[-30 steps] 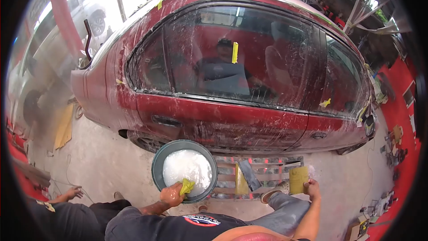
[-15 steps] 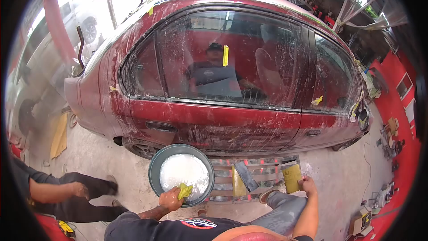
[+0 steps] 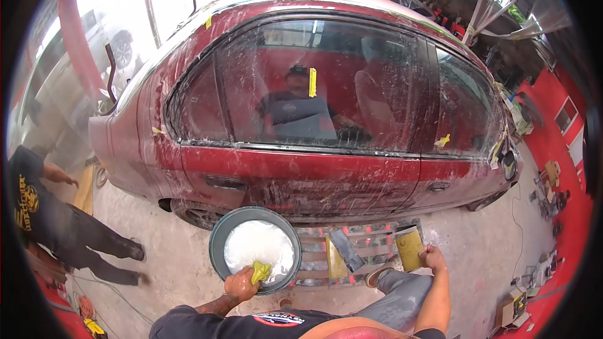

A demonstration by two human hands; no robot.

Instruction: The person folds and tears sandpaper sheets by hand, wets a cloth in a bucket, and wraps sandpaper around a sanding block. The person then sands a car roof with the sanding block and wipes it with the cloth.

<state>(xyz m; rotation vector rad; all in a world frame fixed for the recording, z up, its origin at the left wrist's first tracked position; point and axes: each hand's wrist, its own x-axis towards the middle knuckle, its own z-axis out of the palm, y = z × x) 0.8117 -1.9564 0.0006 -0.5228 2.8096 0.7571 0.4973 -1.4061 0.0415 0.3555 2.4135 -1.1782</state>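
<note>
My left hand (image 3: 242, 284) is closed on a crumpled yellow cloth (image 3: 261, 271) over the near edge of a dark green basin (image 3: 217, 252). Whitish, sudsy liquid (image 3: 256, 242) fills the basin. On the right, my right hand (image 3: 432, 257) pinches the edge of a yellow sheet (image 3: 409, 251) that looks like sandpaper. Between my hands, a slatted bench (image 3: 312, 272) carries a dark grey flat block (image 3: 345, 249) and another yellow sheet (image 3: 336, 265). A dark red car (image 3: 301, 183), streaked with white residue, stands just beyond.
A co-worker (image 3: 69, 232) in dark clothes stands at the left. Yellow tape (image 3: 313, 81) sticks to the car window. A cable (image 3: 516, 238) runs along the floor at the right, near boxes (image 3: 512, 307) and tools by the red wall (image 3: 561, 125).
The co-worker at the left has moved farther back and now shows more of the body. My two hands keep nearly the same places and holds. The view has shifted slightly.
</note>
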